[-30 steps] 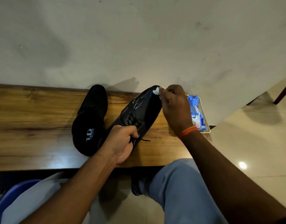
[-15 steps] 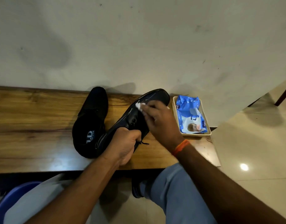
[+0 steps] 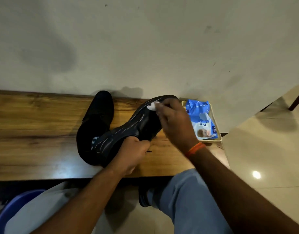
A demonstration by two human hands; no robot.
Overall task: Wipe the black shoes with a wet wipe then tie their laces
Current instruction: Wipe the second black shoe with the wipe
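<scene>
Shoe [image 3: 142, 125] gripped at its heel by left hand [image 3: 132, 152]; right hand [image 3: 175, 125] pinches wipe [image 3: 153, 106] against its toe.

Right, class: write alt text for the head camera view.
A right hand rubs a white wet wipe over a glossy black shoe gripped by the left hand, above a wooden bench holding another black shoe.

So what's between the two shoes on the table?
Head view: bare wood at the toes; at the heels the held shoe overlaps the resting shoe.
</scene>
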